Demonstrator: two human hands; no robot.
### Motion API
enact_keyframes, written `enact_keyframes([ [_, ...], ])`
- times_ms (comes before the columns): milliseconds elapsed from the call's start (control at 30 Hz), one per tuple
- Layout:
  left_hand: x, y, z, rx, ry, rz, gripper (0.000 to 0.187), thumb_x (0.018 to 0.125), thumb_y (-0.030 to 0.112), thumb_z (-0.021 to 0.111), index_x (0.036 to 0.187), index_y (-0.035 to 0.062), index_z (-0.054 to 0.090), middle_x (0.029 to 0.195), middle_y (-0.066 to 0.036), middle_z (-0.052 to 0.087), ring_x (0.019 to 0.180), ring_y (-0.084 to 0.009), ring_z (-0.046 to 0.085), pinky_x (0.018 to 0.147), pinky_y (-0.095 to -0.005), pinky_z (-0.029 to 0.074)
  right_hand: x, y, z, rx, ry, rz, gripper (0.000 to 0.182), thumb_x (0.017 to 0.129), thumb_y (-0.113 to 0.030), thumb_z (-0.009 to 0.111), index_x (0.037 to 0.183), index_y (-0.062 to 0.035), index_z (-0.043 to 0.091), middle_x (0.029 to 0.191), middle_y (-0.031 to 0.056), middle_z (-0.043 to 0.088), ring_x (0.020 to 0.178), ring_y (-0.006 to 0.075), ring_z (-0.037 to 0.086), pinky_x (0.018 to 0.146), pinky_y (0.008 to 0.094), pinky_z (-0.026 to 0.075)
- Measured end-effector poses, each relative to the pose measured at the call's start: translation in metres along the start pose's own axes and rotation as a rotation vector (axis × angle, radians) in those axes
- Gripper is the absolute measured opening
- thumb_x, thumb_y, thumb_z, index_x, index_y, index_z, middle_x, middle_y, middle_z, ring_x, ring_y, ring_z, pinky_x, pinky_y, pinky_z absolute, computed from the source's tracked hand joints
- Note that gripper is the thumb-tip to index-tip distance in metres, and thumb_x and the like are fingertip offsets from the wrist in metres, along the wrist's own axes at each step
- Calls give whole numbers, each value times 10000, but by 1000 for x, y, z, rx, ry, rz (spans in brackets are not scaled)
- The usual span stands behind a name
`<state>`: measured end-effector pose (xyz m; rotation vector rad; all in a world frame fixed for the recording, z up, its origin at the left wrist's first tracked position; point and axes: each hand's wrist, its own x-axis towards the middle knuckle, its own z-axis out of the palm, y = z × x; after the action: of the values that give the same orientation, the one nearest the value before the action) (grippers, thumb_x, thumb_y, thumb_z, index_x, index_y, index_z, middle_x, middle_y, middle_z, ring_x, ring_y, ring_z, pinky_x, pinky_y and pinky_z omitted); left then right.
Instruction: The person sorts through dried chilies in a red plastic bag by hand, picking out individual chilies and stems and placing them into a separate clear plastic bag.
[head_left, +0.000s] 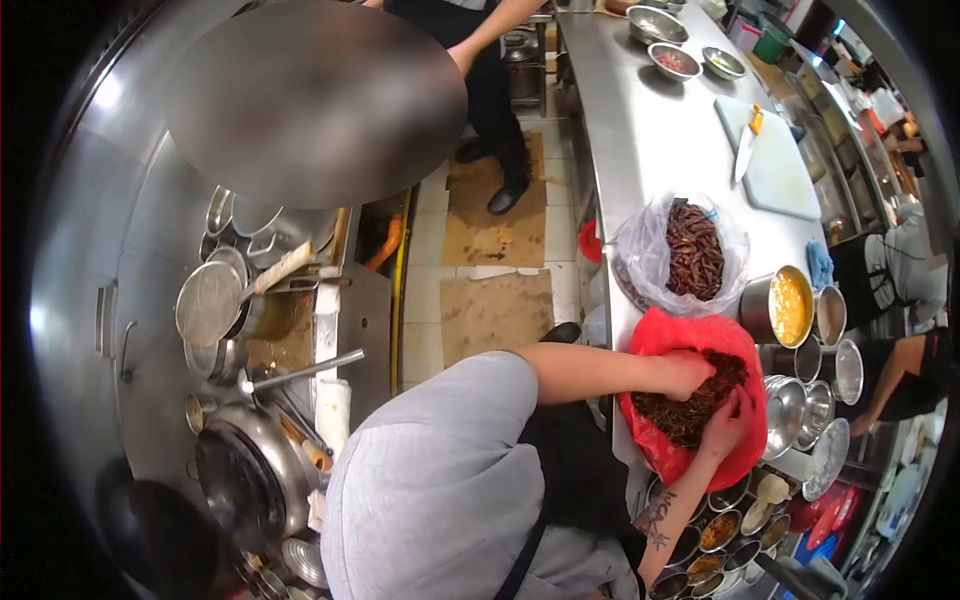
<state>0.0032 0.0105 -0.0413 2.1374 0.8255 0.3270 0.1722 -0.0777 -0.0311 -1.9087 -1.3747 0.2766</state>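
A red plastic bag [650,345] stands open at the counter's near edge, with dark, shredded-looking dried chilies [680,420] inside it. My left hand [688,375] reaches in from above in this view, its fingers curled down into the chilies and partly buried. Opposite it, my right hand [726,432] rests on the pile near the bag's right side, thumb and fingers apart and slightly bent. Just beyond sits a clear plastic bag [645,245] of whole dried red chilies [695,250].
A steel pot [760,310] of yellow liquid and metal bowls [785,405] flank the bag. A knife [745,150] lies on a white cutting board [790,175]. Another person [490,100] stands across the aisle. Stove-side pans and a strainer [208,303] line the left.
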Motion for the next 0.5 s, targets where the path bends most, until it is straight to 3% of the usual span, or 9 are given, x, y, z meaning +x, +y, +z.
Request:
enact_keyframes([
  [67,-13,15,-21,-155,97,5,292,833,151,662,1094,21,656,1024,-214,688,1013,-390,655,894,-473,515,1,-24,-12,129,36,80,290,968,-177,631,1143,49,679,1095,196,717,995,301,676,919,390,509],
  [167,-21,24,-27,-361,190,183,340,793,156,716,1096,10,663,1021,-213,687,1010,-389,653,893,-464,515,-1,-45,-17,270,37,122,272,952,-169,658,1108,50,696,1073,187,725,969,262,681,898,371,517],
  [233,-17,29,-28,-371,226,258,374,768,156,749,1102,7,672,1017,-215,688,1003,-383,656,894,-449,517,-2,-58,-19,264,-41,115,241,948,-129,664,1088,64,699,1035,148,729,942,219,676,876,342,523],
  [267,-15,31,-31,-378,154,174,377,765,165,761,1097,4,679,1022,-214,689,996,-371,661,898,-437,520,-3,-61,-24,251,-55,133,226,946,-110,667,1077,71,700,1016,129,732,928,198,674,865,328,526],
  [333,-7,26,-30,-360,192,243,374,767,198,775,1075,6,684,1047,-204,683,992,-367,659,887,-446,525,-8,-65,-19,532,45,241,133,877,-55,739,958,50,724,977,106,723,904,180,659,858,317,522],
  [367,-6,28,-37,-317,115,210,366,766,210,781,1057,9,684,1032,-204,676,990,-367,655,879,-447,527,-10,-76,-22,479,101,291,111,855,-26,755,941,39,726,975,99,719,901,162,653,839,298,522],
  [433,-5,25,-37,-224,167,306,327,760,178,789,1032,23,692,969,-192,652,950,-373,643,836,-446,531,-17,-73,-17,612,119,426,126,849,-36,766,942,39,727,930,83,720,861,146,652,808,283,523],
  [500,-5,30,-44,-208,101,328,235,774,129,755,979,24,708,915,-178,629,894,-373,638,797,-459,528,-24,-55,-1,545,181,247,120,852,-43,760,932,40,725,842,73,709,759,129,649,702,270,526],
])
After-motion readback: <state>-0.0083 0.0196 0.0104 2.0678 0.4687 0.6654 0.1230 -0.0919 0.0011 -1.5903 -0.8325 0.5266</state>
